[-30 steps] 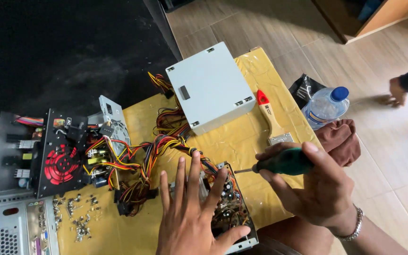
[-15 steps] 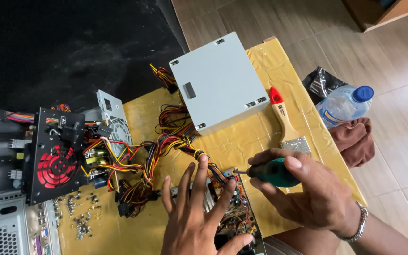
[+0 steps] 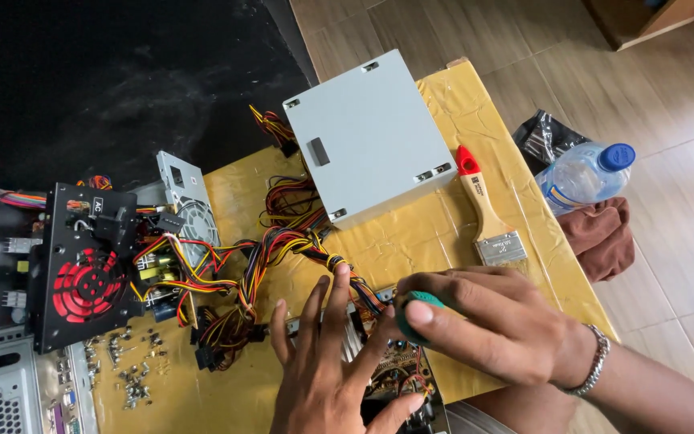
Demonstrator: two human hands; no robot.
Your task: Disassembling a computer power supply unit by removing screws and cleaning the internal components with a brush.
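Nearby, a clear plastic bottle [image 3: 584, 177] with a blue cap lies on the wooden floor [image 3: 684, 265] beside a brown cloth [image 3: 604, 237], its contents too faint to tell; a closed grey metal box [image 3: 367, 137] sits on the yellow-taped counter [image 3: 443, 233], with a red-handled paintbrush [image 3: 487, 213] just beside it and a black unit with a red fan [image 3: 82, 277] at the far left. The left hand [image 3: 331, 378] lies open, fingers spread, on the bare circuit board [image 3: 399, 378] at the counter's near edge; the right hand [image 3: 496, 325] is closed around a green-handled screwdriver [image 3: 419, 309] just above that board.
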